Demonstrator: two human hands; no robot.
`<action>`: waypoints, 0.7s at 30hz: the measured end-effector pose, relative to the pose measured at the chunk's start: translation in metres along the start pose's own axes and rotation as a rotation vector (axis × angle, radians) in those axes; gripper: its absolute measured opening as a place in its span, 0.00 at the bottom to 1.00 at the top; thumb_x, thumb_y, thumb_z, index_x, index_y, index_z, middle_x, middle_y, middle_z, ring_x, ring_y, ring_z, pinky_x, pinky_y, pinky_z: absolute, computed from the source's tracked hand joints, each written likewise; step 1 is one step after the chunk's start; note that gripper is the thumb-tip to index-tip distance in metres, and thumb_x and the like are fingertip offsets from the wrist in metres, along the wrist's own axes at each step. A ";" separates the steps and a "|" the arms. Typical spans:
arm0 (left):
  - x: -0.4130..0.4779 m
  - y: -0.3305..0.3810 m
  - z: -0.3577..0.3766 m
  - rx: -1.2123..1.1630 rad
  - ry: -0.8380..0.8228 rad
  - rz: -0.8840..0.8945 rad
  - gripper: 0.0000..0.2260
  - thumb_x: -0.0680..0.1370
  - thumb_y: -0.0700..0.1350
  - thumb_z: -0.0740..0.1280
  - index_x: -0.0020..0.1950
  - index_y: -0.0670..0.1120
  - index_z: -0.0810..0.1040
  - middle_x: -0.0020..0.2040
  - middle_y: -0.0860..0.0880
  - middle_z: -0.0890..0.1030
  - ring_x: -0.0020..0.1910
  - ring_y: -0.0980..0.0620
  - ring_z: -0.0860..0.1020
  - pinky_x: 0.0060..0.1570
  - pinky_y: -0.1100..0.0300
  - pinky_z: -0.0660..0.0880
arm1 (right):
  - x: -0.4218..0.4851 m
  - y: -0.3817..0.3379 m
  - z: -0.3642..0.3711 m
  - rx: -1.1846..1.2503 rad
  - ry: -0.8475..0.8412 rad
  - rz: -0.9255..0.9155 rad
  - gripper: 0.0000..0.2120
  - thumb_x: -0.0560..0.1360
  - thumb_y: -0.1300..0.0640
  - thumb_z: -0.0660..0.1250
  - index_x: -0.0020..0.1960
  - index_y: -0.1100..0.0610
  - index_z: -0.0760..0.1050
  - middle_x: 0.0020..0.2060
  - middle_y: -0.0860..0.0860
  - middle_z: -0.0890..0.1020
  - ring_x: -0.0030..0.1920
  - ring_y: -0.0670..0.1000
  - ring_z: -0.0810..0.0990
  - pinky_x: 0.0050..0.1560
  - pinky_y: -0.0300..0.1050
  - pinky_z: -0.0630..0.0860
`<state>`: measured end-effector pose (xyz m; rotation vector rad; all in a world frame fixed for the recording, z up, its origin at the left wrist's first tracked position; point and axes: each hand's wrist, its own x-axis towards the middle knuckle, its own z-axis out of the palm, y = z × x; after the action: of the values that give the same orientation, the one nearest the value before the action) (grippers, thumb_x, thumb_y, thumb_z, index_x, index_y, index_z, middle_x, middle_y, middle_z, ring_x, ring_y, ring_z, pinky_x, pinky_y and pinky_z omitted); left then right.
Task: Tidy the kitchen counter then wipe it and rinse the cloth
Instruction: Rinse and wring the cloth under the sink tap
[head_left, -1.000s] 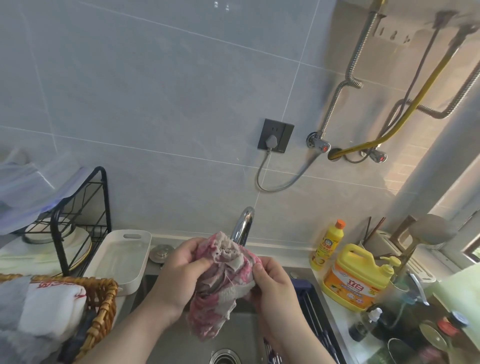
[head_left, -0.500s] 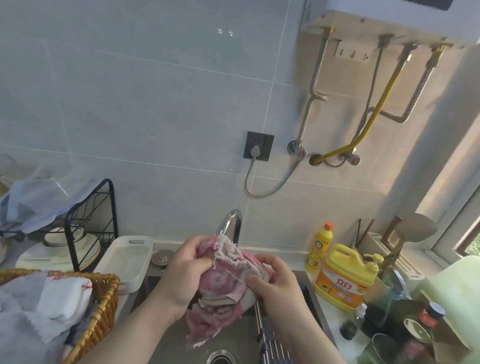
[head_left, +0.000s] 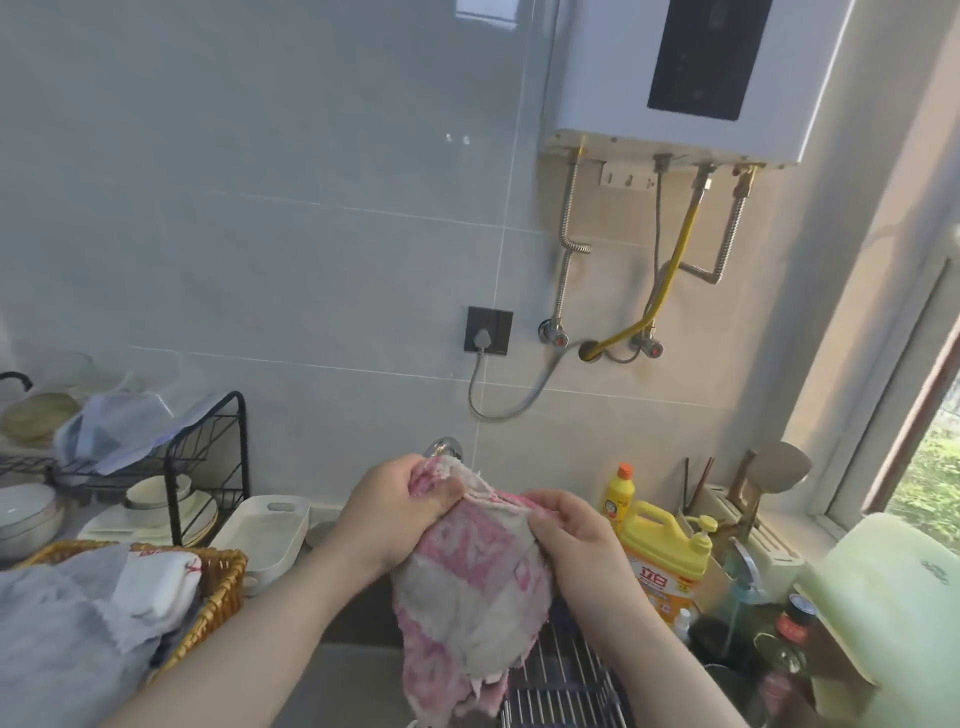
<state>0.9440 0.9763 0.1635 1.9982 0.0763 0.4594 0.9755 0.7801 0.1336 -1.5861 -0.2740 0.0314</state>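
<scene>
A white water heater (head_left: 691, 78) hangs on the tiled wall at upper right, with metal hoses and a yellow gas hose (head_left: 670, 275) running down from it to valves beside a dark wall socket (head_left: 488, 331). Along the counter's back edge to the right stand a small yellow bottle (head_left: 618, 491) with an orange cap and, just in front of it, a yellow detergent jug (head_left: 665, 556) with a pump. Behind these is a holder with chopsticks and a wooden spatula (head_left: 779, 467), and dark bottles crowd the counter's right end next to a pale green container (head_left: 888, 597). On the left, a black wire dish rack (head_left: 208, 447) carries bowls and plates, with a white rectangular dish (head_left: 270, 525) at its foot. A wicker basket (head_left: 223, 577) at the counter's left front edge holds grey and white cloths.

The pink-and-white dishcloth (head_left: 472, 587) is held up over the sink, hiding most of the chrome faucet (head_left: 442, 447) behind it; only the top of the spout shows. Its lower end dangles over a wire drain rack (head_left: 566, 691) in the sink.

The left hand (head_left: 400, 512) grips the cloth's top left corner, fingers curled over a bunched fold. The right hand (head_left: 576, 540) pinches the top right edge, thumb toward the camera. Both forearms rise from the bottom edge, the hands close together with the cloth stretched between them.
</scene>
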 end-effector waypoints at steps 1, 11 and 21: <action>-0.005 0.008 0.001 -0.001 0.002 0.036 0.18 0.72 0.59 0.70 0.45 0.44 0.79 0.42 0.47 0.83 0.41 0.51 0.80 0.45 0.54 0.75 | -0.004 -0.002 0.000 0.022 0.012 -0.009 0.06 0.77 0.53 0.66 0.50 0.50 0.82 0.47 0.52 0.86 0.52 0.55 0.84 0.59 0.60 0.78; -0.040 0.036 0.021 -0.372 -0.299 -0.149 0.19 0.69 0.49 0.78 0.54 0.42 0.77 0.48 0.45 0.83 0.45 0.50 0.82 0.46 0.61 0.77 | -0.043 0.005 -0.031 0.339 -0.119 0.111 0.15 0.70 0.69 0.72 0.56 0.66 0.77 0.49 0.65 0.84 0.49 0.61 0.83 0.51 0.55 0.79; -0.067 -0.008 0.068 -0.621 -0.828 -0.272 0.27 0.74 0.37 0.70 0.71 0.45 0.69 0.67 0.37 0.75 0.67 0.37 0.73 0.64 0.44 0.72 | -0.071 0.021 -0.084 0.172 0.017 0.174 0.06 0.77 0.69 0.65 0.54 0.64 0.76 0.49 0.67 0.82 0.48 0.62 0.83 0.57 0.67 0.77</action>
<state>0.9072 0.9047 0.1109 1.3976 -0.2769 -0.4879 0.9262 0.6841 0.1057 -1.4346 -0.1158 0.1714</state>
